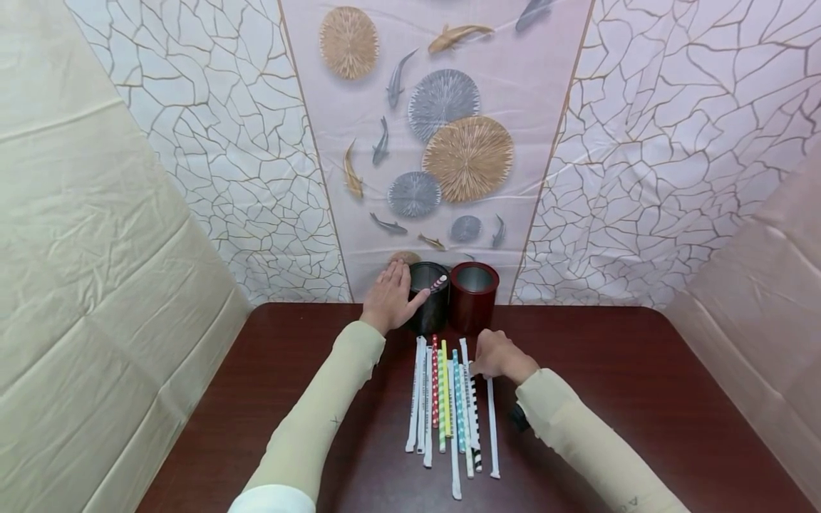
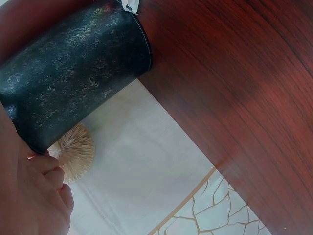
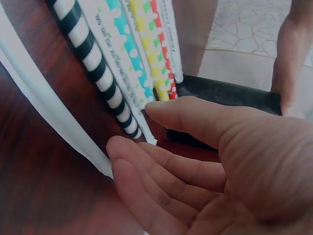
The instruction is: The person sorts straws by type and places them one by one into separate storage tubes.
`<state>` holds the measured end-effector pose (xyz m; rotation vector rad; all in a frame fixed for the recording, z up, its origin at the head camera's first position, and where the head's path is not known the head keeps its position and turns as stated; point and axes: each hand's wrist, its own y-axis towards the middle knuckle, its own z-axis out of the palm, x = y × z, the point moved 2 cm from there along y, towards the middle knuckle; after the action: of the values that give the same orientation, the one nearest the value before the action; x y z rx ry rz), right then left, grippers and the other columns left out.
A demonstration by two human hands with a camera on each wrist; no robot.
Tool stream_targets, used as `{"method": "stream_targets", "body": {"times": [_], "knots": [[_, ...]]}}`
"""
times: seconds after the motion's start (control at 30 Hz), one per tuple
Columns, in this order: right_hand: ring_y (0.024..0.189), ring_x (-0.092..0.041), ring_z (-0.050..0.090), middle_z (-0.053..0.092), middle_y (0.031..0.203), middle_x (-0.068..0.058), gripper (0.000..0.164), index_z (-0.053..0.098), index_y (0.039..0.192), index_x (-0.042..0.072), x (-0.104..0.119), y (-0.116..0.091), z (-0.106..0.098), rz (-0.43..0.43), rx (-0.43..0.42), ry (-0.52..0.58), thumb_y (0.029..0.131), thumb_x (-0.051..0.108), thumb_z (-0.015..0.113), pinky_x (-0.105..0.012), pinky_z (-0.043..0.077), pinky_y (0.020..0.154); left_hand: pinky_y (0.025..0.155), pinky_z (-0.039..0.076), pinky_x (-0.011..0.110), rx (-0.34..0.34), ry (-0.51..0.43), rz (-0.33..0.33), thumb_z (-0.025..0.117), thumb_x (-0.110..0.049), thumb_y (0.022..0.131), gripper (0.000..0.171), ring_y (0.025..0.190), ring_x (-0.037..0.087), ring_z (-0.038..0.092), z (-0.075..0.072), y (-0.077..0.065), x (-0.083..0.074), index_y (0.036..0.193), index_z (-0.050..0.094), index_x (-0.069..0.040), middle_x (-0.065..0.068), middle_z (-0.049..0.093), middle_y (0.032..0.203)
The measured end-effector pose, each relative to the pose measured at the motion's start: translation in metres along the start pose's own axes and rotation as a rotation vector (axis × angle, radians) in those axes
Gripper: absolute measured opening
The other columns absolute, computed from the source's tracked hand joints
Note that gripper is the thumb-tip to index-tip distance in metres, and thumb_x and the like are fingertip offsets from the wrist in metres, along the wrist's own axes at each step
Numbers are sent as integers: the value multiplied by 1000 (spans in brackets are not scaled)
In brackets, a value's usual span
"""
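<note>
my left hand (image 1: pixel 391 299), fingers extended, touches the black cylindrical canister (image 1: pixel 432 311), likely steadying it; my right hand (image 1: pixel 499 356), half-open, empty, is by the black-and-white striped straw (image 3: pixel 97 68) on the reddish-brown wood-grain table (image 1: pixel 584 349).

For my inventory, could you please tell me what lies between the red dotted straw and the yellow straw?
A green-patterned straw, seen in the head view.

Left arm (image 1: pixel 314 420) outstretched, left fingers (image 1: pixel 393 276) straight, thumb spread — right arm (image 1: pixel 590 434) forward, right fingers (image 3: pixel 154 183) loosely bent, thumb apart.
</note>
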<state>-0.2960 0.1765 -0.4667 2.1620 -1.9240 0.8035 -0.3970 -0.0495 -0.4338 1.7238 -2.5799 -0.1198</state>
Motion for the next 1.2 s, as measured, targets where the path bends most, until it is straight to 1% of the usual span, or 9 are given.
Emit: {"method": "stream_targets", "body": {"times": [0.1,0.23,0.3,0.37,0.53,0.63,0.77,1.03,1.2], "knots": [[63,-29,71,73,66,-16,32,71,62,-1,-1,1,4,5,-4,-4,91,11,82,-27,46,57,136,16,41,12,-7,-2,21,-68,109,89,167,28,12,0,0,0,169,14,-2,16,12,179],[58,-28,69,71,61,-14,44,59,52,9,-2,5,9,15,-15,-22,91,11,81,-27,46,55,136,16,41,14,-9,-1,20,-68,109,89,167,28,12,0,0,0,169,14,-2,15,11,179],[57,-27,69,70,60,-13,48,55,50,12,-3,7,10,24,-21,-29,90,12,81,-27,46,54,136,16,41,8,-5,2,20,-68,109,89,167,28,13,-1,0,0,169,15,-2,16,12,178],[56,-26,68,69,59,-13,49,54,50,13,-3,9,12,36,-26,-29,89,13,82,-27,45,53,136,16,41,5,-1,4,20,-68,110,89,167,28,13,-1,-1,0,169,14,-1,16,13,178],[55,-25,65,67,58,-11,44,57,53,11,-5,14,16,55,-37,-34,88,15,84,-27,44,50,136,16,41,1,-3,13,21,-67,110,89,167,28,13,-1,-2,0,169,15,-1,17,13,178],[55,-24,64,65,57,-9,37,62,59,9,-6,16,18,65,-43,-22,88,15,84,-28,44,49,136,16,41,0,-7,13,21,-67,110,89,167,28,13,-2,-3,0,169,15,-1,16,13,178],[56,-24,65,66,59,-9,30,67,66,6,-7,16,18,79,-55,7,88,16,83,-29,46,50,136,15,40,2,-8,9,21,-67,110,89,167,28,13,-2,-2,0,169,15,-1,16,13,178],[52,-21,66,69,59,-11,28,67,66,6,-11,18,17,99,-57,44,90,15,79,-27,48,50,136,15,40,13,9,7,20,-68,110,89,167,28,12,0,0,0,169,14,-2,16,12,178],[51,-19,65,70,61,-11,29,67,65,5,-14,20,16,109,-39,83,89,16,80,-29,55,52,136,14,39,11,13,7,19,-68,109,89,167,28,11,1,0,1,169,14,-2,16,12,179]]}}
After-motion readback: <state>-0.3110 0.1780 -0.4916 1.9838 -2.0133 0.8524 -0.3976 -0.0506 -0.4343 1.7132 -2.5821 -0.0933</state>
